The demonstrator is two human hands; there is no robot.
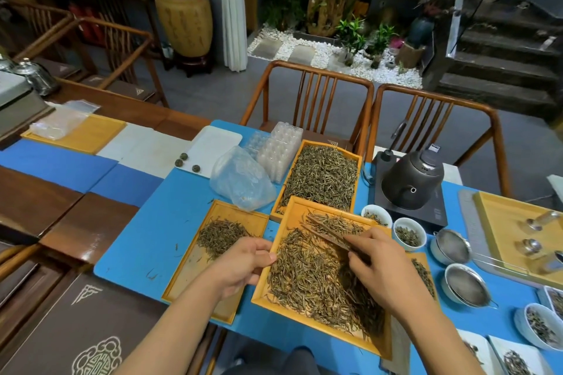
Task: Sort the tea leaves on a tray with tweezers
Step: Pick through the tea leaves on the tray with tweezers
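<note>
tray (292, 216): the wooden one right in front of you, sitting tilted with its far end propped on the full tray (323, 173) behind it. Light wood, stiff, looks easy to nudge, so it'll probably slide on the blue mat (146, 222) if you don't steady it.

leaves (307, 277): loose pile covering most of that tray, long thin dry needles. I'd guess they weigh next to nothing, snap easily and tangle with each other. Take one near its middle and go gentle, a hard squeeze will likely break it.

tweezers (327, 236): dark, long and slim, lying at a slant over the far part of the pile, tips pointing up-left. Stiff-looking but springy I'd bet, so light pressure should do.

right hand (384, 268): fingers curled round the near end of the tweezers. Can't tell whether the tips have a leaf or not, too small to see.

left hand (240, 265): thumb and fingers curled over the tray's left rim, holding it steady. Good place for it, keep it on the rim and out of the pile.

left tray (243, 216): just beside, with a small heap (221, 236), presumably the sorted ones.

risk: a bumped tray could spill leaves off the low near edge.
</note>
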